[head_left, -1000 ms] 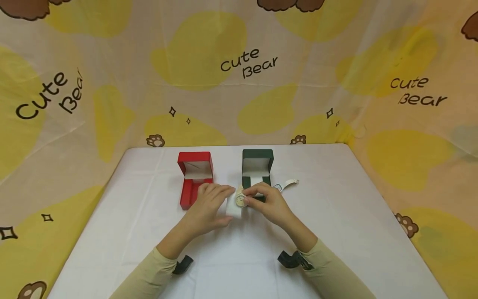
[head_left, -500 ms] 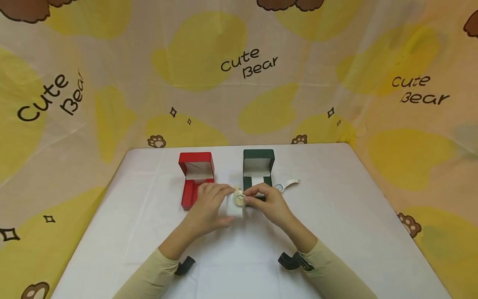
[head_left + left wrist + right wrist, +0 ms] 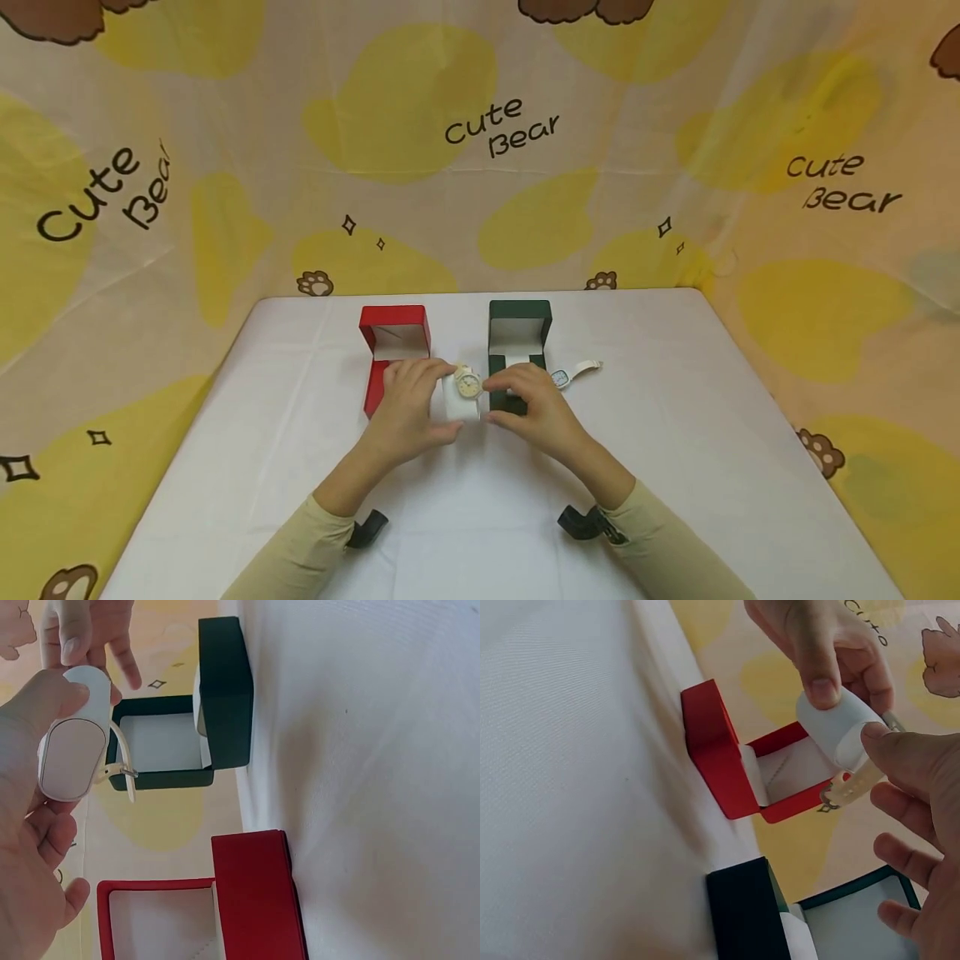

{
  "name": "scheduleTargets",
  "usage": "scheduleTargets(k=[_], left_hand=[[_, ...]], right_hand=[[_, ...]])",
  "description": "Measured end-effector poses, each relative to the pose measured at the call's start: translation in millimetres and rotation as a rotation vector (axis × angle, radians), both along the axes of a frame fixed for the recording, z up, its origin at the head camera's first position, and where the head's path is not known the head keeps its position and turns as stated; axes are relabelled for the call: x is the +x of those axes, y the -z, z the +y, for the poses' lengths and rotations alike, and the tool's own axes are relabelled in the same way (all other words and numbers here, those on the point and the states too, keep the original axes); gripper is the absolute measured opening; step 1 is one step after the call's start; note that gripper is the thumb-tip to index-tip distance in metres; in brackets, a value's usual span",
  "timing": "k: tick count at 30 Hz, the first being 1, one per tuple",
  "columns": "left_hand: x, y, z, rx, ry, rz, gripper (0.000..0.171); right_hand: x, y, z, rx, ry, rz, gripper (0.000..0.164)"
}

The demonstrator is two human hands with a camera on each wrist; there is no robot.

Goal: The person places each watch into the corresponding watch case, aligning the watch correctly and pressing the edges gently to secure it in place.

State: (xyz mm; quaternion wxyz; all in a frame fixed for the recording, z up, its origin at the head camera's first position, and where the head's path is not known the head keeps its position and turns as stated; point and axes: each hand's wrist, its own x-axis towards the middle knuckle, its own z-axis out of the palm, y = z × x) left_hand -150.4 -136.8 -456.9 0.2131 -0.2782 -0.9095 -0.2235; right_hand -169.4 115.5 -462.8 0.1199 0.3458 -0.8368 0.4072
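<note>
My left hand grips a white watch cushion above the table, with its thumb and fingers on opposite sides. A cream wristwatch lies against the cushion, dial facing up. In the left wrist view its loose strap with a buckle hangs beside the cushion. My right hand is at the cushion's right end, its thumb tip close to or touching the edge and the other fingers spread. Behind the left hand stands an open red watch box; behind the right hand, an open green watch box.
A second, white-strapped watch lies on the table right of the green box. White cloth covers the table. A yellow printed curtain surrounds the back and sides.
The left hand has shifted slightly up and left with the cushion and watch, tilting them. The right thumb and forefinger, which pinched the watch's edge, have parted and let go.
</note>
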Motion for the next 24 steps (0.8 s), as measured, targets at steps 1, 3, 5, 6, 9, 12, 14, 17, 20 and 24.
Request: scheduleTargets(k=[1, 3, 5, 6, 9, 12, 14, 17, 20, 24], left_hand=[[0.4, -0.7, 0.3, 0.004, -0.001, -0.002, 0.076], [0.4, -1.0, 0.6, 0.008, 0.000, -0.003, 0.076], [0.0, 0.1, 1.0, 0.009, 0.007, -0.001, 0.076], [-0.2, 0.5, 1.2, 0.007, 0.010, 0.002, 0.076], [-0.8, 2.0, 1.6, -0.006, 0.010, 0.009, 0.077], [-0.6, 1.8, 2.0, -0.013, 0.000, 0.015, 0.076], [-0.3, 1.3, 2.2, -0.011, -0.008, 0.015, 0.076], [0.3, 0.7, 2.6, -0.012, -0.019, 0.010, 0.076], [1.3, 0.5, 2.7, -0.015, -0.032, 0.007, 0.076], [2.4, 0.0, 2.8, -0.007, -0.045, 0.005, 0.076]], right_hand=[[-0.1, 0.4, -0.2, 0.005, -0.001, 0.019, 0.043], [-0.3, 1.4, -0.3, 0.016, -0.004, 0.057, 0.045], [-0.6, 2.4, -0.3, 0.027, -0.010, 0.091, 0.046], [-0.8, 2.8, -0.4, 0.034, -0.011, 0.105, 0.046], [-1.1, 4.1, -0.8, 0.054, -0.007, 0.123, 0.045], [-1.2, 5.2, -1.4, 0.061, 0.003, 0.114, 0.044], [-1.2, 5.7, -1.9, 0.058, 0.007, 0.112, 0.044], [-1.0, 6.8, -3.0, 0.052, 0.011, 0.121, 0.044], [-0.4, 8.2, -4.2, 0.048, 0.022, 0.132, 0.043], [1.3, 10.5, -5.5, 0.041, 0.042, 0.138, 0.039]])
